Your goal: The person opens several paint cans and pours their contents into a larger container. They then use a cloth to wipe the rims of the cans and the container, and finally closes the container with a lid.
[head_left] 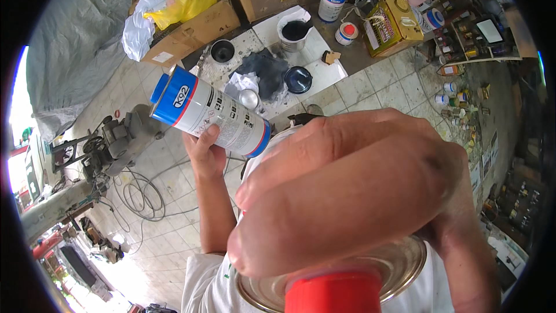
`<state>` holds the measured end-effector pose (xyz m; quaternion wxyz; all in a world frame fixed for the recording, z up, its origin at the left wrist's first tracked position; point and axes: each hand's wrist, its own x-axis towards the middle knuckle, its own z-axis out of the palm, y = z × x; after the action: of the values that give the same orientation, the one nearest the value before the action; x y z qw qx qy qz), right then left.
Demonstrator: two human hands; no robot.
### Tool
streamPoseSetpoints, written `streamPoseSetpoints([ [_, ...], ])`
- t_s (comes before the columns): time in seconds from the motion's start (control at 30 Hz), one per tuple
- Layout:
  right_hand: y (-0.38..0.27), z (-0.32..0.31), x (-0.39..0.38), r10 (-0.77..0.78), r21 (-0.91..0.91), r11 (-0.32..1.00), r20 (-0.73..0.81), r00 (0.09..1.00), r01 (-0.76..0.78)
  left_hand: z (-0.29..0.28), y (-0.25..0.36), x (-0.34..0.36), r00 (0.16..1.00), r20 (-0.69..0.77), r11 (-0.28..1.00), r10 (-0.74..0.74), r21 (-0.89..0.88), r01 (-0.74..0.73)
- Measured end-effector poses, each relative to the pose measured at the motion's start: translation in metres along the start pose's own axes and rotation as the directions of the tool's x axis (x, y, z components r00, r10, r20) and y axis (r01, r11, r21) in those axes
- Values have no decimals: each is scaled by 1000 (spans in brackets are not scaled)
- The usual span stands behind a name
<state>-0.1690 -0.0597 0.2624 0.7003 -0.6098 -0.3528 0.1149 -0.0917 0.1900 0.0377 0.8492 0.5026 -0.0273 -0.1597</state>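
Observation:
My left hand point(205, 150) holds a cylindrical white can point(223, 117) with blue bands and a blue cap. The can is tilted, its capped end toward the upper left, and my thumb lies along its side. Very close to the camera, my right hand point(359, 197) has its fingers curled around a round metal can with a red cap point(333, 293). Only the top of that can shows at the lower edge; its body and my right thumb are hidden.
On the bench, a paint-stained white sheet point(333, 61) bears a tub of black paint point(294, 32), a dark round lid point(298, 80) and an open tin point(222, 51). Cardboard boxes point(191, 37) and a rectangular gold tin point(394, 26) stand behind. A compressor point(116, 145) and coiled hose point(139, 197) lie left.

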Motion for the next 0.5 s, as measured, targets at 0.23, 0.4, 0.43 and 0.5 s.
streamPoseSetpoints([
  [0.23, 9, 24, 19, 34, 0, 999, 12, 999, -34, -28, 6, 1, 1000, -14, 999, -11, 41, 12],
  [0.4, -1, 28, 17, 43, -69, 997, -45, 998, -46, -51, 10, 11, 997, 24, 995, -67, 78, 65],
  [0.43, -1, 31, 18, 33, -78, 996, -56, 998, -37, -52, 13, 13, 997, 27, 994, -70, 89, 67],
  [0.5, -1, 33, 14, 20, -97, 995, -125, 992, -32, -51, 13, 15, 996, 37, 994, -77, 83, 74],
])
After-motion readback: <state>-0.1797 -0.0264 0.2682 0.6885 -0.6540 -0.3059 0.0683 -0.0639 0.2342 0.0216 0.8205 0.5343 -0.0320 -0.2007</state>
